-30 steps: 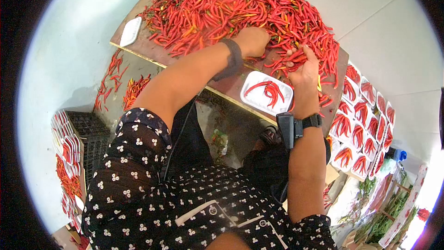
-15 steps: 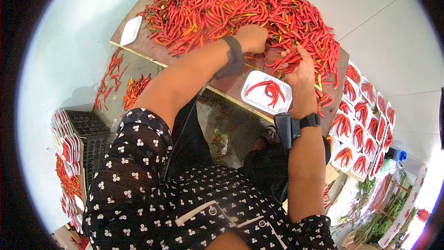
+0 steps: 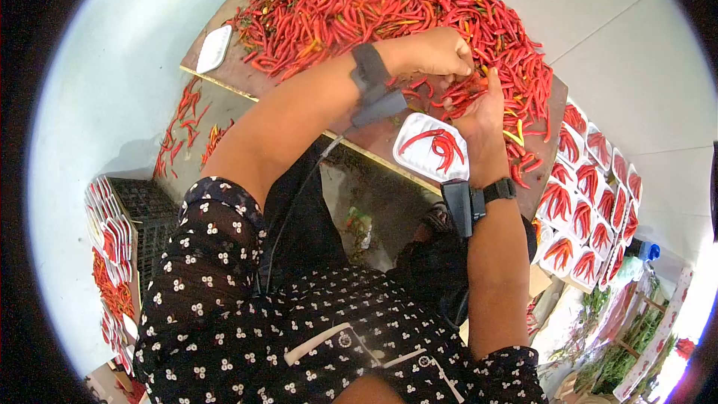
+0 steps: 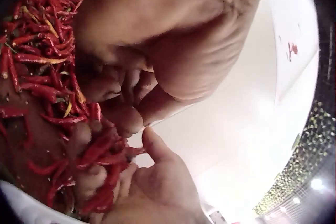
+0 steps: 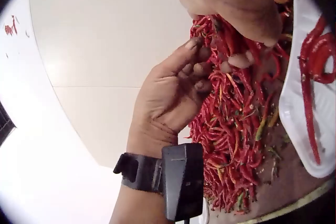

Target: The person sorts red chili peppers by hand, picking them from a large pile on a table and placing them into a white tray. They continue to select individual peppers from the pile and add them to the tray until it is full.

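Left hand [image 3: 434, 52] has slid over toward 3 o'clock since the earlier shot and is now right up at the right hand's [image 3: 482, 116] fingers, at about 11 o'clock from it. Right hand is palm-up with its fingers curled round a small bunch of red chilies [image 4: 111, 179], thumb sticking up. Left hand's fingers are bent in close to that bunch, but honestly I can't tell if they're pinching a chili.

Looks to me like the gathering step: left feeds, right collects, with the big chili pile [image 3: 359, 7] toward 12. I'd guess the next move is to even up the bunch and lay it on the white tray [image 3: 420, 161], at 8 o'clock from the right hand, where a few chilies [image 3: 446, 148] already sit.

Room-wise, watch the table's front edge [image 3: 374, 158]: it runs close by the tray's 7 o'clock side. Right wrist's camera box [image 3: 458, 206] hangs by the tray's 5 o'clock corner, so a low swing could knock it. More bare tabletop lies toward 10, with an empty tray [image 3: 215, 49] way out there. Filled trays [image 3: 552, 271] crowd 4 o'clock.
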Tool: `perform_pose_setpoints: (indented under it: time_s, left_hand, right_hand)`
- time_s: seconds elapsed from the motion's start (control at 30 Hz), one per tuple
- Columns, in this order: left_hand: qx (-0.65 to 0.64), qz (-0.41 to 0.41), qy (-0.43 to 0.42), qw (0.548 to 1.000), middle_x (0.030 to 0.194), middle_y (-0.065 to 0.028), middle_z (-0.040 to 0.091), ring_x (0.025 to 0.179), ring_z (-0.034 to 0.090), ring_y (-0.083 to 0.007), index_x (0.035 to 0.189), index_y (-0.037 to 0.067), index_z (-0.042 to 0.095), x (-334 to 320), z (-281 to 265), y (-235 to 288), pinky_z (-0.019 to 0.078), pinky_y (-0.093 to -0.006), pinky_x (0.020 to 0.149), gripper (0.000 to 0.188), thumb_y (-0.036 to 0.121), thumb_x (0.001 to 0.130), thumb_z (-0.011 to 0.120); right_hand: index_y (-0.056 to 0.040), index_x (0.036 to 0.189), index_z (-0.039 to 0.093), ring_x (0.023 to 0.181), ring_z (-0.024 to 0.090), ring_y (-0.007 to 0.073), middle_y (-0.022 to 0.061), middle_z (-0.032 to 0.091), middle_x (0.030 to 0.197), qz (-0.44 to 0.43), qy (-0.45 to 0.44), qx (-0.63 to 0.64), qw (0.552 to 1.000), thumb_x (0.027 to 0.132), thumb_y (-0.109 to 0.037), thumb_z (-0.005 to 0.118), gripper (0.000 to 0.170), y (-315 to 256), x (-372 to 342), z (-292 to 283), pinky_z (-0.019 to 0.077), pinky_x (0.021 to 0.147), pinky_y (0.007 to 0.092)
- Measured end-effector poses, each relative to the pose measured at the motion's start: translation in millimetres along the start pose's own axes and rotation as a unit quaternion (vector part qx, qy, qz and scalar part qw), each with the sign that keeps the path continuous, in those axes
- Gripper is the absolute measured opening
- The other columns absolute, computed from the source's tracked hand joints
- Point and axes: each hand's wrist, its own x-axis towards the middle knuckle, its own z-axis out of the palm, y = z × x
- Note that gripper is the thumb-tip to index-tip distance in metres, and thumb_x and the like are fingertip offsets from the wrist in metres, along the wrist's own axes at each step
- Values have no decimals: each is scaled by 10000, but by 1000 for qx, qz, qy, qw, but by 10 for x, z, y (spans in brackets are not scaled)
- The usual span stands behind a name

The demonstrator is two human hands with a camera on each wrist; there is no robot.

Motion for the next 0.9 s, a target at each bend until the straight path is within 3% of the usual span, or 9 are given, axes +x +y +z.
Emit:
perform_pose_setpoints:
  time_s: [0.13, 0.2, 0.23, 0.33, 0.37, 0.63, 0.73, 0.8, 0.9]
  left_hand:
    - [114, 47, 42, 991, 647, -48, 594, 581, 537, -114, 778, 16, 615, 95, -241, -200, 433, -280, 546, 212, 216, 748, 552]
    - [280, 72, 105, 952, 677, -97, 616, 587, 573, -182, 744, 40, 620, 147, -362, -413, 444, -316, 565, 168, 192, 713, 554]
    - [348, 38, 97, 932, 719, -125, 611, 630, 586, -261, 750, 74, 628, 152, -405, -476, 451, -359, 592, 144, 179, 678, 558]
    - [410, 81, 99, 903, 707, -128, 602, 652, 579, -288, 748, 89, 627, 102, -436, -780, 453, -379, 601, 140, 177, 657, 568]
    - [434, 57, 98, 894, 712, -134, 597, 685, 583, -295, 737, 80, 620, 137, -435, -851, 452, -399, 609, 136, 178, 653, 574]
    - [497, -44, 133, 856, 747, -139, 609, 729, 590, -323, 745, 62, 623, 152, -251, -827, 474, -422, 648, 164, 193, 668, 561]
    - [511, -66, 132, 847, 769, -152, 610, 736, 591, -328, 765, 51, 630, 154, -192, -752, 479, -422, 648, 187, 194, 670, 556]
    - [513, -72, 131, 846, 782, -159, 611, 739, 592, -329, 776, 46, 633, 118, -176, -688, 482, -418, 647, 196, 191, 671, 553]
    - [518, -70, 125, 843, 786, -160, 617, 727, 592, -328, 782, 40, 633, 112, -213, -659, 479, -412, 639, 180, 146, 672, 538]
  right_hand:
    - [-83, 893, 523, 632, 536, 174, 49, 565, 792, 14, 6, -30, 999, 868, -388, 402, 328, -3, 16, -71, 369, 475, 249]
    - [-78, 871, 516, 622, 536, 170, 41, 548, 743, -1, 15, -69, 998, 853, -315, 458, 245, -10, 27, -97, 368, 466, 250]
    - [-78, 871, 516, 622, 536, 170, 41, 548, 743, 0, 14, -69, 998, 853, -315, 458, 245, -9, 29, -100, 368, 466, 250]
    - [-73, 858, 508, 609, 536, 173, 37, 533, 711, -19, 22, -70, 997, 838, -268, 487, 198, -3, 39, -106, 365, 454, 255]
    - [-72, 857, 507, 602, 536, 174, 40, 534, 711, -20, 25, -60, 998, 837, -267, 486, 197, -5, 48, -109, 365, 450, 259]
    - [-71, 870, 497, 592, 535, 175, 46, 536, 715, -30, 31, -67, 997, 841, -254, 477, 187, -15, 100, -162, 362, 438, 263]
    - [-45, 880, 501, 581, 531, 232, 88, 528, 674, -19, 24, -42, 999, 839, -230, 491, 189, -22, 136, -204, 453, 520, 330]
    - [-74, 875, 494, 600, 541, 178, 48, 537, 714, -28, 37, -91, 995, 844, -262, 475, 192, -6, 133, -190, 364, 442, 256]
    - [-76, 874, 494, 623, 549, 179, 47, 539, 711, -26, 43, -92, 994, 845, -269, 477, 196, 4, 88, -132, 366, 448, 249]
